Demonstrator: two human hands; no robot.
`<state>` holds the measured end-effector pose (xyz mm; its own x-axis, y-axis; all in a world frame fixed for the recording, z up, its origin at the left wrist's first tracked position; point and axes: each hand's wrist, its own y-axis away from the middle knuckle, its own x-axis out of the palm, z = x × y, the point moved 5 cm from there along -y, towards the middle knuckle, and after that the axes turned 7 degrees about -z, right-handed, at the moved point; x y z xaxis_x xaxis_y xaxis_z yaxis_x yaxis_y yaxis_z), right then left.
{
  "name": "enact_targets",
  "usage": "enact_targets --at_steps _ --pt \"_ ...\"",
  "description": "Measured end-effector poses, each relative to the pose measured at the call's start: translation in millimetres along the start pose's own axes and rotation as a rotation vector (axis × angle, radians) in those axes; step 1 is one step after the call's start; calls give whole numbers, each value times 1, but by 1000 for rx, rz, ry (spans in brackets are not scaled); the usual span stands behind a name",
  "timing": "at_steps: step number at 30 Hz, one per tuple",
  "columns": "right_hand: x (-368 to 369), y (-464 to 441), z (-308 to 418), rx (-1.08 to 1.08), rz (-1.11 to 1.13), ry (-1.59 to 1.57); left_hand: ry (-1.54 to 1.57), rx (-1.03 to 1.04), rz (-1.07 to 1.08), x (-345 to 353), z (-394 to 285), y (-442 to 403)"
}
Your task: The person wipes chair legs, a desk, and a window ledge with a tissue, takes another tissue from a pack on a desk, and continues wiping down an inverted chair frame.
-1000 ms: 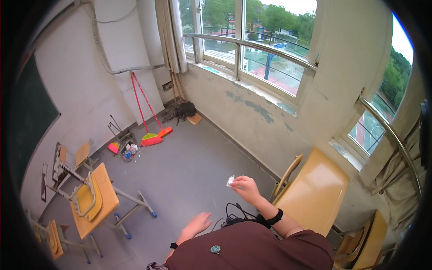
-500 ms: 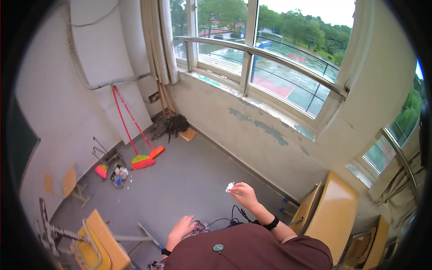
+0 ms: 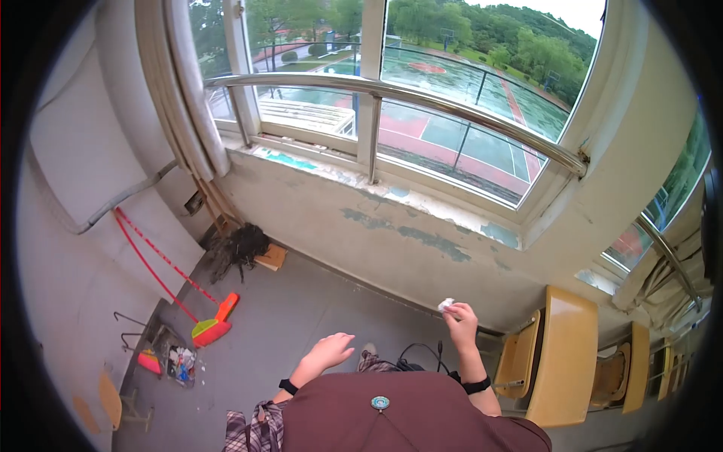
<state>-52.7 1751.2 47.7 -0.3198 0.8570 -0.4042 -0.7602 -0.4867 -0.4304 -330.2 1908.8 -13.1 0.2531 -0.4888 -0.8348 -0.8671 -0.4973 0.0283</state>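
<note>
Between the fingertips of my right hand [image 3: 462,325] is a small crumpled white piece, perhaps paper or tissue [image 3: 446,305]; its exact kind is hard to make out. That hand is raised in front of the wall below the window. My left hand [image 3: 331,352] hangs in front of my body over the grey floor, its fingers stretched out and holding nothing. Black cables [image 3: 422,355] show between my two hands, close to my body.
At the left, a dustpan full of litter [image 3: 181,365] stands by red-handled brooms [image 3: 212,331]. Dark mops [image 3: 239,248] lean in the corner beside a piece of cardboard [image 3: 271,257]. Wooden desks [image 3: 565,354] and chairs [image 3: 520,354] line the right side. A metal rail [image 3: 422,105] crosses the window.
My view has turned right and come closer to the window. My right hand, still holding the white piece, now appears farther right, and my left hand has lifted a little.
</note>
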Motion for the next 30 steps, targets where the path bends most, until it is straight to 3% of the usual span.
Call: enact_targets --at_steps 2,8,14,18,23,30 --pt "12 -31 -25 -16 -43 53 2 32 70 -2 11 -44" --pt "54 -125 -23 -53 -98 74 -30 125 -69 -72 33 -164" --pt "83 -173 -47 44 -156 210 117 178 -371 -137 72 -261" --pt "86 -181 -90 174 -315 281 175 276 -544 -182 98 -339" --pt "86 -199 -119 285 -539 337 260 358 -535 -231 105 -430" --pt "77 -217 -109 334 -636 529 444 510 -566 -255 74 -497"
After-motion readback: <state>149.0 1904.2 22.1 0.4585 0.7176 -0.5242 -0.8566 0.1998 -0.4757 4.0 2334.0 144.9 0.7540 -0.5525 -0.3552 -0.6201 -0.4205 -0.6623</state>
